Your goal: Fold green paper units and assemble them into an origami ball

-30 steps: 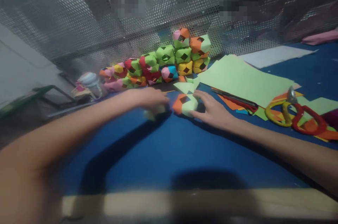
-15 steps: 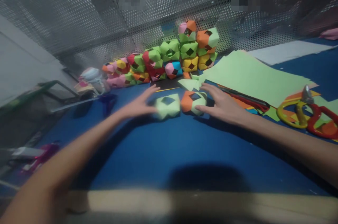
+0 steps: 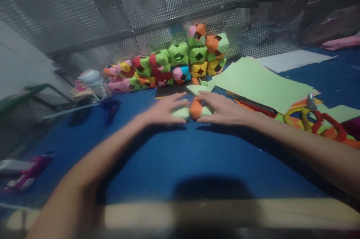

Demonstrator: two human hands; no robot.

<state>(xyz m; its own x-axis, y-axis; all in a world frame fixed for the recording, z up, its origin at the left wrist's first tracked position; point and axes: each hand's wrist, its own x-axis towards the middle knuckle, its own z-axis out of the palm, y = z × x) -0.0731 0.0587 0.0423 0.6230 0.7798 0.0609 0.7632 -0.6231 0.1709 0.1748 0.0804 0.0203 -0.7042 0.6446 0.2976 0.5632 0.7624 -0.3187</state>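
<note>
On the blue table top (image 3: 157, 164), two folded paper cubes sit side by side between my hands. My left hand (image 3: 161, 110) wraps round the left side of a pale green paper cube (image 3: 181, 113), fingers over its top and thumb along the front. My right hand (image 3: 221, 108) grips an orange and pale green paper cube (image 3: 196, 108) from the right, its fingers covering much of it. Just behind the cubes lies a folded pale green paper piece (image 3: 194, 89).
Several stacked paper cubes (image 3: 179, 54) stand at the back against a perforated metal panel (image 3: 152, 30). Pale green sheets (image 3: 253, 81), a black-and-red tool (image 3: 253, 104) and scissors (image 3: 317, 121) lie to the right. A dark blue object (image 3: 110, 109) and a white-topped object (image 3: 92, 81) are left.
Both hands have come closer together and closed over the two cubes, hiding more of them. The left hand moved right onto the pale green cube. The view has shifted slightly.
</note>
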